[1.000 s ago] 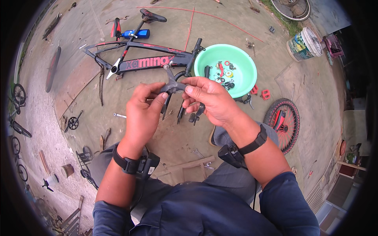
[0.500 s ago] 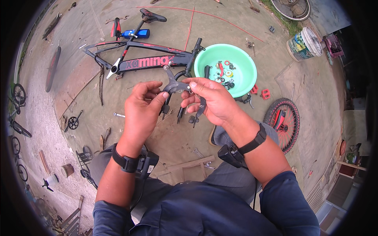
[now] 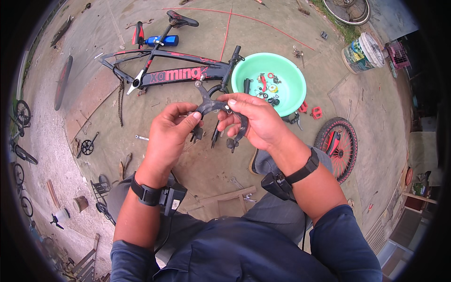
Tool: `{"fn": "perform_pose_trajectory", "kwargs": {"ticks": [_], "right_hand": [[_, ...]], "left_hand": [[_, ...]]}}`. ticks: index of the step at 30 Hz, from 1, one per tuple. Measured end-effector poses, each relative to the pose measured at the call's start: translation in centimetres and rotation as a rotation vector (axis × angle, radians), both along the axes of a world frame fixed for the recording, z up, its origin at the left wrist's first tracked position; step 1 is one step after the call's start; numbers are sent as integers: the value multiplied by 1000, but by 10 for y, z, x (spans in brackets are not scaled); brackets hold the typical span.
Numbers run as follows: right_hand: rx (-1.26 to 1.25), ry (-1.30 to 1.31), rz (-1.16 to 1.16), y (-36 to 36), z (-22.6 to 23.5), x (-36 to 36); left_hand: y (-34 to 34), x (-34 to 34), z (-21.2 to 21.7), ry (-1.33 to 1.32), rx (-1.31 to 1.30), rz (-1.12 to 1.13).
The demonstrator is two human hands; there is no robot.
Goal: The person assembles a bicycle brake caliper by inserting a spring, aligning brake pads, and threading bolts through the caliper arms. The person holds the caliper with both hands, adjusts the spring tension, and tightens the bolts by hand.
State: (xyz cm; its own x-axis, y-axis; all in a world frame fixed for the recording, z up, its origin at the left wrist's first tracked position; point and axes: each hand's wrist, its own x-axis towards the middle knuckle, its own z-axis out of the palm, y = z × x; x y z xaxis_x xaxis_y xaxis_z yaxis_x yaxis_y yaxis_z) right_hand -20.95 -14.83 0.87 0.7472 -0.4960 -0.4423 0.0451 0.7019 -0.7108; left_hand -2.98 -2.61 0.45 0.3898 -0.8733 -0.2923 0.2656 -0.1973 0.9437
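Note:
Between my hands is a dark grey bicycle caliper brake point(image 3: 206, 104), its two curved arms pointing down, with brake pads at their lower ends. My left hand point(image 3: 168, 136) pinches the left arm of the brake between thumb and fingers. On the other side my right hand point(image 3: 259, 123) is closed on the pivot area and right arm, thumb near a shiny bolt. Beyond the brake lies a black bicycle frame point(image 3: 183, 73) with red markings, seat and fork attached. A mint-green basin point(image 3: 293, 87) with small bike parts stands right of the frame.
A wheel with red spokes point(image 3: 336, 162) lies to the right, near red pedals point(image 3: 317, 112). A crankset point(image 3: 87, 147), a chain point(image 3: 120, 101) and a small wrench point(image 3: 142, 137) lie left. A blue bottle point(image 3: 163, 40) rests behind the frame; a paint bucket point(image 3: 359, 56) stands far right.
The caliper brake has turned slightly in my hands, so its right arm shows more broadly. My left hand has shifted a little to the right and down.

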Motion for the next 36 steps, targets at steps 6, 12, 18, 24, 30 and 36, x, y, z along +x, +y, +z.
{"fn": "perform_pose_trajectory", "kwargs": {"ticks": [6, 12, 18, 24, 30, 36], "right_hand": [[-31, 16, 11, -2, 2, -1], [-43, -11, 22, 0, 3, -1], [-244, 63, 69, 3, 3, 0], [-281, 63, 82, 1, 2, -1], [-388, -1, 90, -1, 8, -7], [-446, -27, 103, 0, 12, -12]], "left_hand": [[2, 1, -1, 18, -23, -20], [6, -2, 3, -7, -57, -2], [7, -4, 5, -87, -11, -11], [10, -6, 9, -116, -23, -33], [14, 0, 16, 31, -173, -79], [17, 4, 15, 74, -217, -104]]}}
